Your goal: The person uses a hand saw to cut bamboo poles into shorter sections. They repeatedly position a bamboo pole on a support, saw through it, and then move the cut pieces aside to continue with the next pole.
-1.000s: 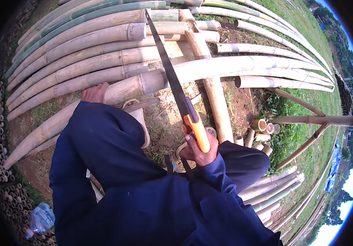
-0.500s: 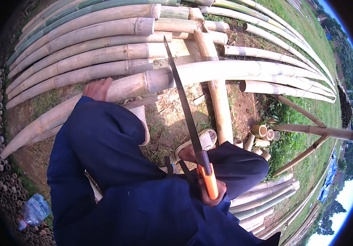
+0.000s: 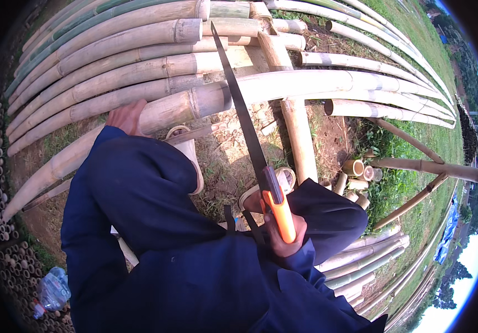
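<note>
My right hand (image 3: 290, 237) is closed round the orange handle of a handsaw (image 3: 241, 102), close to my right knee. The long dark blade points away from me and lies across a thick bamboo pole (image 3: 166, 112), which is dull on the left of the blade and brightly sunlit on the right. Whether the teeth have entered the bamboo I cannot make out. My left hand (image 3: 127, 117) grips the same pole well to the left of the blade, just beyond my left knee. Its fingertips are partly hidden.
Several bamboo poles (image 3: 133, 69) lie side by side beyond the held one, near a crosswise support pole (image 3: 299, 141). Short bamboo cut-offs (image 3: 353, 167) sit on the right by a propped pole frame (image 3: 428, 169). At lower left a plastic bottle (image 3: 54, 288) rests on stacked bamboo ends (image 3: 14, 261).
The saw has moved forward, away from me, with my right hand; its tip reaches farther past the pole. My left hand stays on the pole. The view has shifted slightly.
</note>
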Demonstrator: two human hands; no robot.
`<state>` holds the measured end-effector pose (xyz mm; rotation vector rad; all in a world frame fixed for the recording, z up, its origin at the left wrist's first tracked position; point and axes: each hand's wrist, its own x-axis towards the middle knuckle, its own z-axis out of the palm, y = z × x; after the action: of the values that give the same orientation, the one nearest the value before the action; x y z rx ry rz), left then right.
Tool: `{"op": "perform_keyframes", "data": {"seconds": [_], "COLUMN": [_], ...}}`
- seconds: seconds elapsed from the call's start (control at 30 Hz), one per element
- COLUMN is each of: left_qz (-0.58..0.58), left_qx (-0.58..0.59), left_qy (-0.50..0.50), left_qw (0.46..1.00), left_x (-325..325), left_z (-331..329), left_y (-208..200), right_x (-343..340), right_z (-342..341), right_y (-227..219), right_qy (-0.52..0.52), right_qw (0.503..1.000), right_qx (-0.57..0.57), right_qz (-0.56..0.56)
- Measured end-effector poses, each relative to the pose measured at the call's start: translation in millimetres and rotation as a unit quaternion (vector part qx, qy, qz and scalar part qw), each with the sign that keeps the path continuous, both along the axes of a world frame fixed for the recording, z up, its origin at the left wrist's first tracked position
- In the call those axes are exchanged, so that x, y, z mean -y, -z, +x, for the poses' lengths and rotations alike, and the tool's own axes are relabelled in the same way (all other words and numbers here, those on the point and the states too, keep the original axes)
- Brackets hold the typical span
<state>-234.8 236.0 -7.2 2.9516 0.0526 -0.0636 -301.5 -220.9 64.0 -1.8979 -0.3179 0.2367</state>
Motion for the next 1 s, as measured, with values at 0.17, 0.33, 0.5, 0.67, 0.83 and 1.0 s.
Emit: {"op": "perform_keyframes", "data": {"seconds": [0.17,0.33,0.5,0.67,0.83,1.0], "left_qz": [-0.001,-0.001,-0.001,-0.005,-0.007,0.005], "left_qx": [-0.021,-0.044,-0.079,-0.094,-0.088,-0.083], "left_qy": [-0.012,-0.029,-0.031,-0.036,-0.039,-0.035], "left_qw": [1.000,0.999,0.996,0.995,0.995,0.996], "left_x": [1,-2,-5,-3,-1,1], "left_z": [-2,-2,2,12,7,7], "left_y": [-6,-5,-10,-11,-11,-15], "right_x": [-16,30,-30,11,2,-16], "right_z": [11,-39,27,-20,-1,19], "right_y": [16,18,25,10,10,17], "right_qy": [0.009,0.009,0.039,-0.008,-0.003,0.017], "right_qw": [0.999,0.997,0.994,1.000,1.000,0.998], "right_qx": [-0.039,0.063,-0.080,-0.001,-0.004,-0.050], "right_qz": [0.006,-0.050,0.057,-0.002,-0.004,0.042]}}
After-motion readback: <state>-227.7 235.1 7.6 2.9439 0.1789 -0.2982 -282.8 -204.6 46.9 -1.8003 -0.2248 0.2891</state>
